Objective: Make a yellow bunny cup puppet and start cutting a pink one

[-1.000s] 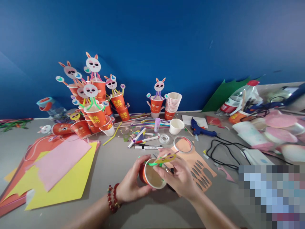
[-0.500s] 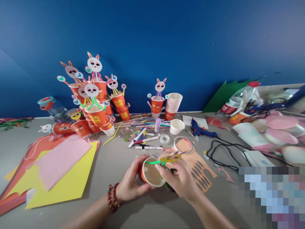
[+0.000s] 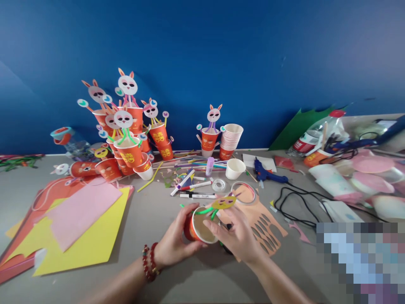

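My left hand [image 3: 177, 236] is wrapped round a red paper cup [image 3: 190, 230], whose open mouth tilts towards me. A yellow paper face [image 3: 224, 202] with ears stands at the cup's far rim, on bent green strips [image 3: 205, 210] that reach into the cup. My right hand [image 3: 236, 232] is closed at the rim's right side. Its fingers touch the face from behind and below, and its thumb lies over the cup's mouth; the exact grip is partly hidden. Something dark, partly covered, lies under the right hand.
Finished rabbit-face cups [image 3: 128, 152] cluster at the back left, near stacked white cups [image 3: 231, 137]. Markers [image 3: 198, 195], a tape roll [image 3: 218, 185] and a blue glue gun [image 3: 268, 171] with its black cord lie ahead. Coloured paper [image 3: 117, 228] is left; cut orange paper [image 3: 268, 228] is right.
The yellow face has tipped up and moved slightly left, and its green strips now show more. My right thumb has shifted over the cup's mouth. The cup has turned a little.
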Demonstrator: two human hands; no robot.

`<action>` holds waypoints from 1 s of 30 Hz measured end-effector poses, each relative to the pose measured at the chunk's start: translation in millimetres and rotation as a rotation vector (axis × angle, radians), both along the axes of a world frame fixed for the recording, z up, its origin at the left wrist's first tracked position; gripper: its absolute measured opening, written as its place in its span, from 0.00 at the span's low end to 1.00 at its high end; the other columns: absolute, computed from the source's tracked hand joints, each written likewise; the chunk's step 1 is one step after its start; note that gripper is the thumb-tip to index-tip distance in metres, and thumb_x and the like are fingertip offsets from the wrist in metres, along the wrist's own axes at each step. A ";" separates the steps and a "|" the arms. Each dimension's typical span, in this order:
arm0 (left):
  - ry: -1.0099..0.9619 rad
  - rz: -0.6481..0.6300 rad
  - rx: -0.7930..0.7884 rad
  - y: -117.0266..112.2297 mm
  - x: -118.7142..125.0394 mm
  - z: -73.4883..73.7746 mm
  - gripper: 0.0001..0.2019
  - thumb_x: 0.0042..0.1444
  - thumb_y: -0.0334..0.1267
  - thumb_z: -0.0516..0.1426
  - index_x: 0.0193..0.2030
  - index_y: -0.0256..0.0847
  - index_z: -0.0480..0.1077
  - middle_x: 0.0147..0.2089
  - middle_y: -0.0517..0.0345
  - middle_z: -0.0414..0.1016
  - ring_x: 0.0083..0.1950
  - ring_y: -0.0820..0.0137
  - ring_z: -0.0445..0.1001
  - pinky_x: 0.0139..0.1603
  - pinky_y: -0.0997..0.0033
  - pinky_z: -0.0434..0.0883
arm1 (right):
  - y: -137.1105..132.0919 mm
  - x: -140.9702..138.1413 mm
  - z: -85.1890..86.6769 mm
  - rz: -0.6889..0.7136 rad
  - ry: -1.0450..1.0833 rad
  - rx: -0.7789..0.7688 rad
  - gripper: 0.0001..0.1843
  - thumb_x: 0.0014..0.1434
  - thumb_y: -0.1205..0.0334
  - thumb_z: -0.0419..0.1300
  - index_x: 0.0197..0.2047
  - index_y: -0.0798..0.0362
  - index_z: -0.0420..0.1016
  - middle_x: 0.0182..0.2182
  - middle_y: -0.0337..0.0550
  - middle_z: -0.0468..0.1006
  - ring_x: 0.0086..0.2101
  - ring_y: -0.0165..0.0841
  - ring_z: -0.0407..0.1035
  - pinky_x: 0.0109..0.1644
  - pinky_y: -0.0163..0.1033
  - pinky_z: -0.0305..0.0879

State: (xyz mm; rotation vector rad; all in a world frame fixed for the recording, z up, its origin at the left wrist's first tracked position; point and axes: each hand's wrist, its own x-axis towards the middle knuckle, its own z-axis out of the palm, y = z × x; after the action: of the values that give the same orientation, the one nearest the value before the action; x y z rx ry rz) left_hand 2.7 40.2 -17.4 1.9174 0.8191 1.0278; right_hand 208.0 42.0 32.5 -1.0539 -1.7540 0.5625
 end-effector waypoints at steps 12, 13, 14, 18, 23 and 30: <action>-0.046 0.007 0.015 -2.7 0.2 -1.5 0.40 0.55 0.43 0.66 0.70 0.51 0.51 0.67 0.43 0.64 0.65 0.51 0.68 0.64 0.51 0.70 | 1.7 -3.4 -11.4 0.064 0.111 -0.135 0.04 0.63 0.60 0.62 0.37 0.50 0.77 0.38 0.45 0.78 0.42 0.41 0.73 0.46 0.44 0.71; -0.042 0.009 0.020 -2.9 0.3 -1.2 0.40 0.55 0.43 0.67 0.70 0.51 0.51 0.67 0.44 0.64 0.66 0.51 0.68 0.64 0.51 0.69 | 1.0 -3.2 -11.9 0.070 0.123 -0.149 0.04 0.63 0.60 0.62 0.37 0.50 0.77 0.38 0.46 0.77 0.42 0.41 0.73 0.47 0.44 0.71; -0.037 0.008 0.029 -3.1 0.5 -0.2 0.40 0.55 0.43 0.66 0.70 0.52 0.51 0.67 0.44 0.63 0.66 0.51 0.68 0.64 0.51 0.69 | 0.4 -3.0 -11.8 0.078 0.129 -0.156 0.05 0.64 0.60 0.62 0.38 0.50 0.77 0.39 0.46 0.77 0.42 0.41 0.74 0.48 0.44 0.70; -0.030 -0.014 0.072 -3.2 1.1 5.9 0.40 0.55 0.45 0.66 0.70 0.52 0.50 0.66 0.44 0.64 0.65 0.52 0.68 0.64 0.52 0.70 | -0.6 -3.6 -6.5 0.100 0.103 -0.133 0.05 0.64 0.60 0.62 0.37 0.50 0.78 0.39 0.46 0.76 0.42 0.40 0.74 0.47 0.44 0.71; 0.018 -0.020 0.098 -3.1 0.2 6.4 0.41 0.55 0.45 0.66 0.71 0.51 0.49 0.66 0.42 0.65 0.65 0.51 0.68 0.64 0.52 0.70 | 0.9 -6.0 -1.7 0.092 0.105 -0.085 0.05 0.62 0.60 0.63 0.36 0.51 0.78 0.39 0.45 0.75 0.41 0.39 0.73 0.46 0.41 0.71; 0.016 0.002 0.114 -4.2 -1.3 1.7 0.43 0.54 0.45 0.67 0.71 0.51 0.49 0.67 0.43 0.64 0.66 0.51 0.68 0.65 0.52 0.69 | 0.9 -4.4 -4.9 0.138 0.110 -0.099 0.03 0.62 0.62 0.63 0.41 0.48 0.78 0.42 0.45 0.77 0.46 0.40 0.72 0.52 0.42 0.69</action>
State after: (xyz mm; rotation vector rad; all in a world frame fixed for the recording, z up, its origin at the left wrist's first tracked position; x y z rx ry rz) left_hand 1.5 36.0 -15.8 2.0234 0.7864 1.0820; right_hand 203.6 43.0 27.6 -0.9554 -1.7253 0.7860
